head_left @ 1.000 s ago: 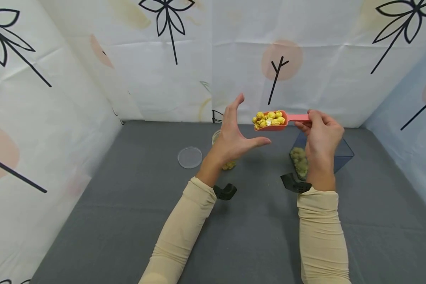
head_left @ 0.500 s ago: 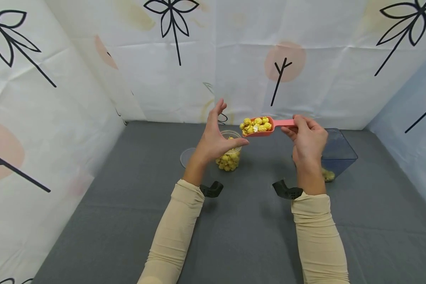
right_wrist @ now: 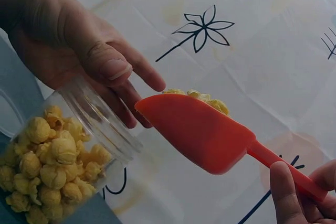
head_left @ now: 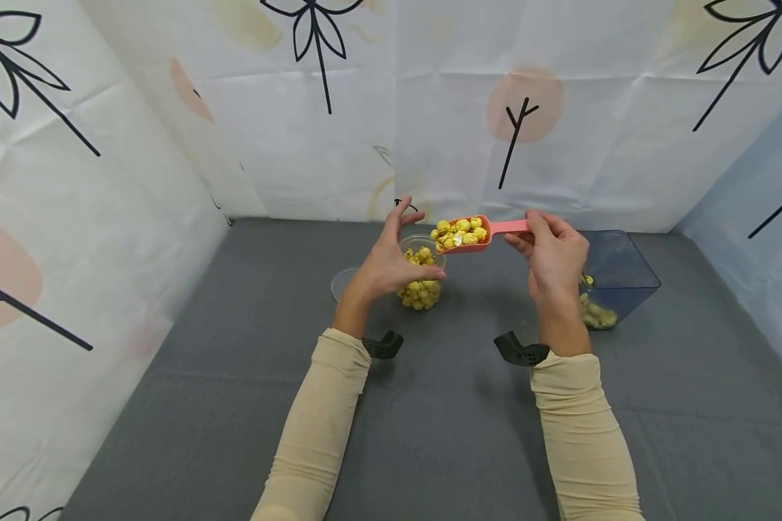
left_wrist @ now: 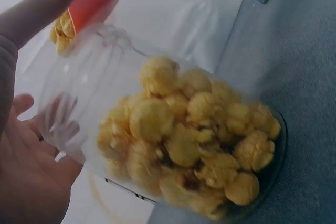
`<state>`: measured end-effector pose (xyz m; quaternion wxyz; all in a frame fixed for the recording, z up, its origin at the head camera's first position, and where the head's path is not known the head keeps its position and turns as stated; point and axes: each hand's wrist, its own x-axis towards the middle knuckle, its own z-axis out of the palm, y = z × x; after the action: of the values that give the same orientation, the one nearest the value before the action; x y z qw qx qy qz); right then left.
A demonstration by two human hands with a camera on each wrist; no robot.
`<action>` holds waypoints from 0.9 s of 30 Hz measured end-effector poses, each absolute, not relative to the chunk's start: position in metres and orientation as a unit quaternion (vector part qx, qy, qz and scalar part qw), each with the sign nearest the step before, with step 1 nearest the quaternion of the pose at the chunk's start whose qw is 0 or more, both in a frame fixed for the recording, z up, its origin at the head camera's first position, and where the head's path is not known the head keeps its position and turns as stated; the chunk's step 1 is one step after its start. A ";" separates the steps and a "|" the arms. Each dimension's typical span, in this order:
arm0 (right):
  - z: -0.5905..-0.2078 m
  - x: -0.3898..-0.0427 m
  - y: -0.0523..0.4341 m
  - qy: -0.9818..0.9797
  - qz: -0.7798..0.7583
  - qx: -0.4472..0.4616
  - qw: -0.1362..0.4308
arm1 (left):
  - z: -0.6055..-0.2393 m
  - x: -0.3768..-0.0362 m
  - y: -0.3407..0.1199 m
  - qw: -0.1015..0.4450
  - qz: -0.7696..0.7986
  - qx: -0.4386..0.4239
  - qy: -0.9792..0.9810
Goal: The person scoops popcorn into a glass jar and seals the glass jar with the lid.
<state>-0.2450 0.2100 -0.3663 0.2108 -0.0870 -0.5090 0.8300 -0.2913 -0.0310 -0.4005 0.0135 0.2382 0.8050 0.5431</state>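
Note:
My right hand (head_left: 557, 257) pinches the handle of a red scoop (right_wrist: 202, 135). Yellow popcorn (head_left: 459, 233) fills the scoop, whose front edge hangs at the mouth of a clear jar (head_left: 423, 278). Popcorn fills much of that jar, seen close in the left wrist view, where the jar (left_wrist: 178, 140) stands on the grey cloth. Around the jar's neck my left hand (head_left: 387, 264) spreads its thumb and fingers, curved but not gripping. In the right wrist view the left hand (right_wrist: 79, 40) lies beside the rim; whether it touches the glass I cannot tell.
A clear bluish bin (head_left: 625, 271) with popcorn in its bottom stands to the right, partly behind my right hand. A round clear lid (head_left: 342, 284) lies left of the jar, partly hidden. Patterned white cloth (head_left: 456, 130) hangs behind the grey table (head_left: 456, 420).
The scoop of popcorn has moved left and slightly down to the jar's mouth. My left hand has moved left and lower, from in front of the jar to its neck.

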 end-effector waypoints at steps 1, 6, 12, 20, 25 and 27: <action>-0.367 -0.245 0.210 -0.510 0.829 -0.087 0.210 | -0.402 -0.292 -0.032 0.020 0.546 0.238 0.803; -0.368 -0.245 0.207 -0.516 0.827 -0.091 0.204 | -0.407 -0.297 -0.033 0.041 0.560 0.246 0.790; -0.369 -0.245 0.205 -0.523 0.824 -0.094 0.196 | -0.413 -0.301 -0.031 0.062 0.576 0.247 0.777; -0.370 -0.245 0.206 -0.521 0.827 -0.091 0.189 | -0.424 -0.305 -0.033 0.087 0.572 0.226 0.783; -0.370 -0.245 0.205 -0.526 0.827 -0.089 0.176 | -0.427 -0.305 -0.033 0.078 0.576 0.222 0.783; -0.370 -0.245 0.204 -0.528 0.827 -0.089 0.171 | -0.427 -0.305 -0.032 0.076 0.577 0.220 0.783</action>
<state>-0.2453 0.2043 -0.3701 0.1712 -0.0886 -0.5284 0.8268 -0.3049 -0.0325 -0.4271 0.0764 0.2197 0.7828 0.5771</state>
